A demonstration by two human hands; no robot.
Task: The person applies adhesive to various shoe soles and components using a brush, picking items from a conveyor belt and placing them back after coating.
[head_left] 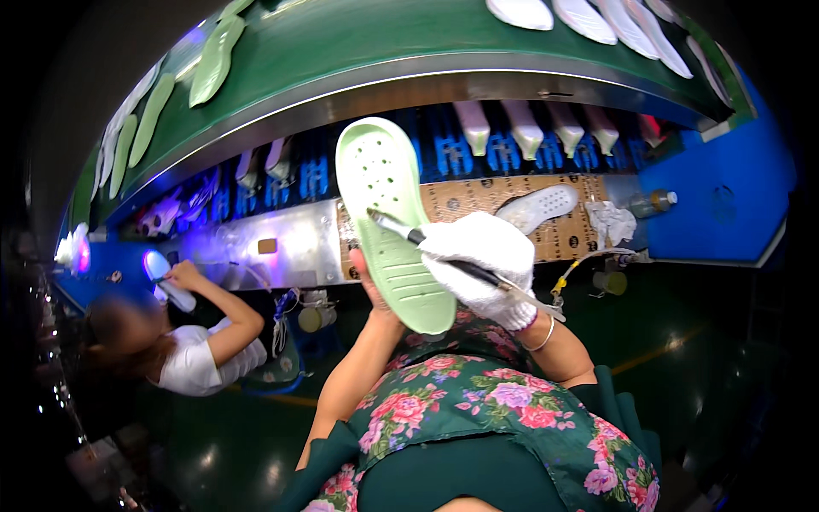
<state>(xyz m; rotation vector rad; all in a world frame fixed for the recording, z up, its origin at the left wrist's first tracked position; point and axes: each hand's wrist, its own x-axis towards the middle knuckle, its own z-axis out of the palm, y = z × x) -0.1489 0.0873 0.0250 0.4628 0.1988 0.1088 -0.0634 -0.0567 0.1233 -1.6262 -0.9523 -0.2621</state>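
A light green shoe midsole [388,183], with small holes toward its far end and grooves across its near part, is held upright in front of me. My bare left hand [373,288] grips it from behind along its left edge, most of the fingers hidden. In a white knit glove, my right hand [485,260] is closed around a brush [401,225] with a dark handle and metal ferrule. The brush tip touches the midsole near the middle. A thin hose-like line runs past the right wrist.
Cardboard [465,196] covers part of the metal workbench [299,247]; a white perforated sole [539,208], crumpled paper [610,224] and a plastic bottle [653,203] lie there. Beyond, a green conveyor belt [341,38] carries green and white soles. At the left sits a co-worker [209,354] holding a sole.
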